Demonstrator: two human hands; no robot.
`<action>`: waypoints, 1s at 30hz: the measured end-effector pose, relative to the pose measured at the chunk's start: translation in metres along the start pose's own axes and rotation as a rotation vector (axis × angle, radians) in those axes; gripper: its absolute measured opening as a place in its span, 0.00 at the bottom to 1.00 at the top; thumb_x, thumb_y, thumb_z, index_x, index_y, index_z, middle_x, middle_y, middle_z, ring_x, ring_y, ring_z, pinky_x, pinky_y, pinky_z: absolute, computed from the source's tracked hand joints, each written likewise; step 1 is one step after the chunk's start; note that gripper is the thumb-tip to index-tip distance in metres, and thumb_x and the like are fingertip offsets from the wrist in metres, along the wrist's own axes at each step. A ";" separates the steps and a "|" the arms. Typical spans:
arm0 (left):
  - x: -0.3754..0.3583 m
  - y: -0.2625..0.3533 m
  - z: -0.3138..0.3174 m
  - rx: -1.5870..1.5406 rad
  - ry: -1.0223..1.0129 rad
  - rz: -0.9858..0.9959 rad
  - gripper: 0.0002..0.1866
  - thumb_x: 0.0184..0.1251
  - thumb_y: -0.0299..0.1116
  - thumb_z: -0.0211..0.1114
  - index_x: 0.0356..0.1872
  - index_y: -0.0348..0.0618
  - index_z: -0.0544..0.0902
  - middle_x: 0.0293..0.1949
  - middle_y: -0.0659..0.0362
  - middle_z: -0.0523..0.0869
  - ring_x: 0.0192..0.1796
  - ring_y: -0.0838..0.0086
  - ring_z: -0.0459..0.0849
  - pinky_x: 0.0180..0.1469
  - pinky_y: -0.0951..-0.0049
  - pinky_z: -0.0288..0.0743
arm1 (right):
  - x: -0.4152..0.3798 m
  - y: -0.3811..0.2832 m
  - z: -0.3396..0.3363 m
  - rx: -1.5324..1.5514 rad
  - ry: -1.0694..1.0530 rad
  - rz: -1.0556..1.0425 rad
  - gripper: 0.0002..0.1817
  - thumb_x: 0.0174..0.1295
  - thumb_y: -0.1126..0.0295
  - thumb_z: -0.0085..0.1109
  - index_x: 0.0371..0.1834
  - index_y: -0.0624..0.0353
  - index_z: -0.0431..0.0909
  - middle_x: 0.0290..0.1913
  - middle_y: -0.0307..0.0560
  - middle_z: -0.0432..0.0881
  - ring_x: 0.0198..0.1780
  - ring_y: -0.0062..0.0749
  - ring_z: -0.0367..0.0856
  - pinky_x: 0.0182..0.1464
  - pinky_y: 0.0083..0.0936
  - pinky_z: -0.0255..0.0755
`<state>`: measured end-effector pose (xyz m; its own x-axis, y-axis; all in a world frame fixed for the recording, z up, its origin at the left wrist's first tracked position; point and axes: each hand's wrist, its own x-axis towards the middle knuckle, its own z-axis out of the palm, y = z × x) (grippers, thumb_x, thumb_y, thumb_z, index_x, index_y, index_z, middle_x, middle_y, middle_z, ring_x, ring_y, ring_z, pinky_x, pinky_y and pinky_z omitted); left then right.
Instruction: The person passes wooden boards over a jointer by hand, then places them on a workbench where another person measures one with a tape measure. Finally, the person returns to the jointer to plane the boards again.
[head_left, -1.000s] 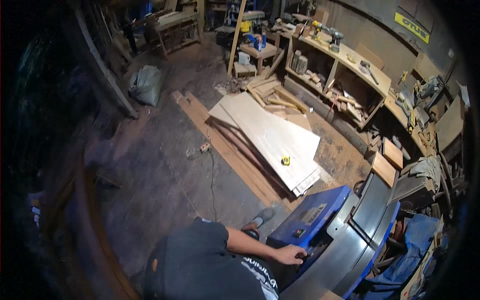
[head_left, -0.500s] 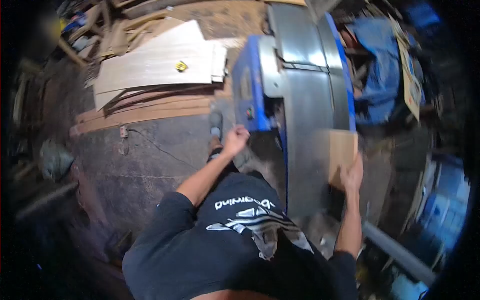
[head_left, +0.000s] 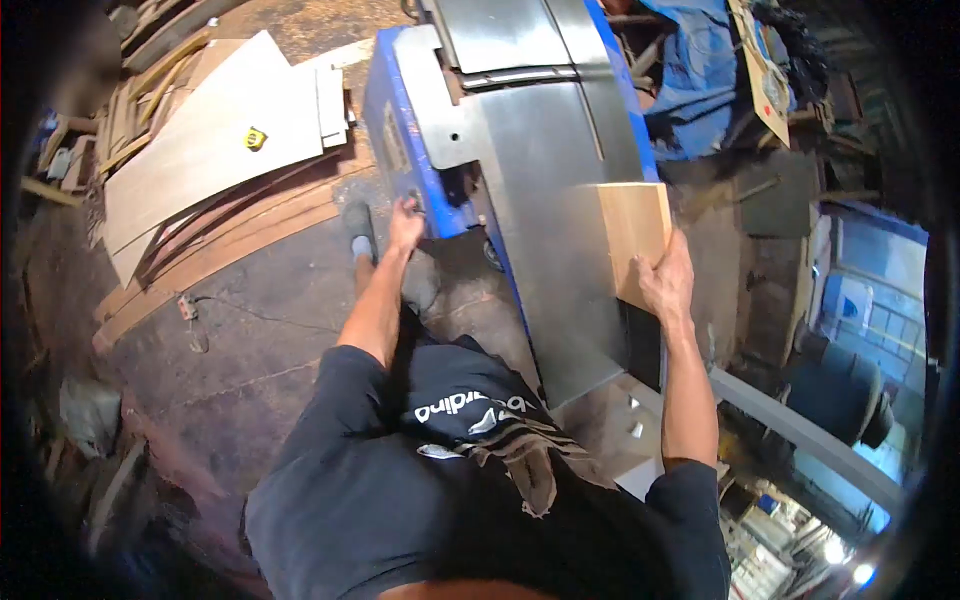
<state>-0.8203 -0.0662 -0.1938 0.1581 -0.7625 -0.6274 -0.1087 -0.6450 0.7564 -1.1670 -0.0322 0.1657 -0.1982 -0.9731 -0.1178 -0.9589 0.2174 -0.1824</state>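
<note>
There is just one camera, worn on the person's head, and it looks almost straight down over the chest and both arms. It sits close to the body, so the dark shirt fills the bottom. The blue machine (head_left: 520,150) lies ahead at the top, the floor (head_left: 260,330) is far below, and the round edges are dark.

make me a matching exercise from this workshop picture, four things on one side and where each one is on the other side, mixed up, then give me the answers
Things:
1. wooden board
2. left hand
3. yellow tape measure
4. right hand

Places:
A. on the pale plywood sheets lying on the floor
B. on the blue side of the jointer
C. flat on the steel table of the machine
D. gripping the near end of the board

Pairs: 1-C, 2-B, 3-A, 4-D
</note>
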 end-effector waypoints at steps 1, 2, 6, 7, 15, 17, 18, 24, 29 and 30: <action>0.007 -0.008 0.010 -0.101 0.020 0.012 0.40 0.63 0.22 0.60 0.77 0.29 0.54 0.64 0.51 0.81 0.52 0.64 0.85 0.50 0.69 0.79 | 0.004 0.004 -0.007 -0.019 -0.024 0.035 0.33 0.57 0.71 0.63 0.68 0.62 0.66 0.61 0.64 0.76 0.63 0.63 0.74 0.64 0.48 0.71; 0.021 -0.020 0.013 -0.206 0.043 0.029 0.40 0.63 0.21 0.59 0.77 0.29 0.54 0.63 0.51 0.81 0.50 0.65 0.85 0.48 0.69 0.79 | 0.005 0.005 -0.008 -0.032 -0.015 0.049 0.33 0.57 0.71 0.63 0.68 0.62 0.66 0.61 0.64 0.76 0.63 0.63 0.74 0.64 0.48 0.71; 0.026 -0.024 0.010 -0.376 -0.012 -0.024 0.39 0.64 0.23 0.60 0.77 0.29 0.56 0.60 0.49 0.83 0.45 0.68 0.85 0.44 0.71 0.79 | 0.011 -0.002 -0.008 0.005 0.004 0.022 0.33 0.57 0.70 0.63 0.69 0.61 0.66 0.62 0.64 0.75 0.63 0.62 0.75 0.64 0.48 0.71; 0.030 -0.026 0.009 -0.318 0.017 -0.098 0.38 0.64 0.24 0.60 0.76 0.30 0.57 0.57 0.50 0.85 0.44 0.69 0.85 0.43 0.72 0.78 | 0.012 -0.005 -0.009 0.003 -0.007 0.033 0.34 0.57 0.70 0.63 0.69 0.62 0.65 0.62 0.64 0.75 0.63 0.63 0.75 0.64 0.48 0.71; 0.042 -0.020 0.004 -0.310 -0.004 -0.192 0.36 0.66 0.26 0.60 0.74 0.24 0.60 0.55 0.49 0.86 0.52 0.69 0.84 0.56 0.73 0.75 | 0.031 -0.004 -0.005 -0.003 0.018 -0.042 0.36 0.57 0.71 0.67 0.69 0.63 0.63 0.59 0.67 0.76 0.61 0.64 0.77 0.62 0.48 0.73; 0.036 -0.017 0.002 -0.333 -0.018 -0.232 0.35 0.67 0.23 0.60 0.74 0.23 0.59 0.59 0.49 0.84 0.53 0.68 0.83 0.55 0.74 0.76 | 0.030 -0.009 -0.007 -0.006 -0.004 -0.009 0.36 0.57 0.70 0.65 0.69 0.64 0.63 0.61 0.66 0.76 0.62 0.63 0.76 0.63 0.47 0.72; 0.034 -0.020 0.002 -0.334 -0.021 -0.248 0.35 0.67 0.23 0.60 0.74 0.23 0.59 0.59 0.49 0.84 0.53 0.68 0.83 0.55 0.74 0.76 | 0.032 -0.011 -0.007 0.001 -0.012 0.018 0.35 0.58 0.69 0.64 0.70 0.64 0.63 0.62 0.65 0.75 0.63 0.62 0.76 0.64 0.47 0.71; 0.028 -0.007 -0.007 -0.443 -0.100 -0.251 0.28 0.70 0.20 0.59 0.70 0.27 0.64 0.48 0.61 0.81 0.45 0.78 0.78 0.48 0.80 0.73 | 0.037 -0.013 -0.005 0.001 -0.070 0.176 0.36 0.59 0.68 0.68 0.70 0.63 0.64 0.63 0.64 0.75 0.62 0.60 0.78 0.62 0.46 0.74; 0.015 0.042 -0.015 -0.461 -0.075 -0.406 0.24 0.71 0.17 0.56 0.67 0.30 0.67 0.42 0.66 0.76 0.44 0.80 0.76 0.49 0.80 0.71 | 0.043 -0.020 -0.002 0.000 -0.089 0.338 0.36 0.58 0.65 0.72 0.68 0.63 0.65 0.60 0.64 0.77 0.60 0.60 0.80 0.59 0.45 0.77; 0.016 0.041 -0.016 -0.446 -0.085 -0.404 0.22 0.72 0.18 0.56 0.66 0.32 0.68 0.43 0.66 0.76 0.45 0.80 0.76 0.50 0.80 0.71 | 0.045 -0.023 -0.003 0.003 -0.094 0.378 0.36 0.58 0.64 0.73 0.68 0.63 0.66 0.59 0.64 0.78 0.59 0.60 0.81 0.58 0.45 0.77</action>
<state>-0.8066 -0.1042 -0.1694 0.0199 -0.4752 -0.8797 0.3687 -0.8143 0.4482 -1.1539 -0.0811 0.1672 -0.5177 -0.8130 -0.2666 -0.8211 0.5596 -0.1120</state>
